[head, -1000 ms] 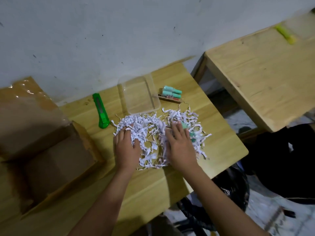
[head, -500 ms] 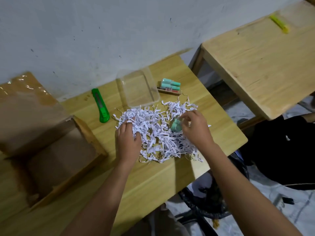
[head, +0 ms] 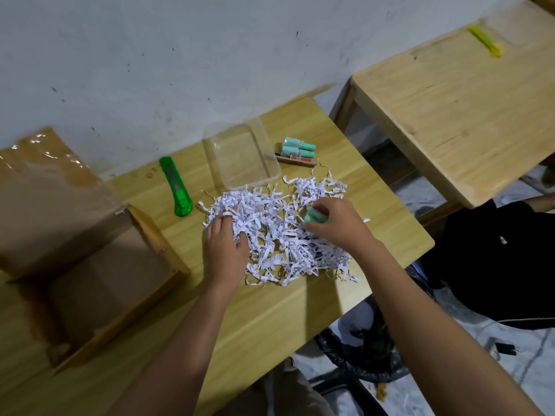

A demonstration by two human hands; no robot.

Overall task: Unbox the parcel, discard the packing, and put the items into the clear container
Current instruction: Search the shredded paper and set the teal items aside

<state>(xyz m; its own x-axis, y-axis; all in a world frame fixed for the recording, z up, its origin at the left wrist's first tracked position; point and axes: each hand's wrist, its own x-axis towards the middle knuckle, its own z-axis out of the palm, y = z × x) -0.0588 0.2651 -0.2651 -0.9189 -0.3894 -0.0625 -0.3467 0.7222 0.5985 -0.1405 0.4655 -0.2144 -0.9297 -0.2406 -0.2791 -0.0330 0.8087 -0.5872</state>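
Our right hand (head: 336,226) lifts a teal tube (head: 313,216) from the shredded paper (head: 276,235) heaped on the wooden surface (head: 270,310), fingers curled round it. Our left hand (head: 226,247) rests on the heap's left edge, fingers relaxed. The clear container (head: 240,157) stands just behind the heap, between a green cutter (head: 177,187) and more teal tubes (head: 298,147). The opened cardboard box (head: 99,277) sits at left.

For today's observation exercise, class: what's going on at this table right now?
A person is picking through shredded paper on a wooden table. The right hand grips a mint-green item among the shreds; the left hand rests on the pile. The clear container behind it looks empty, with more mint-green items beside it, a green utility knife and the opened cardboard box to the left.
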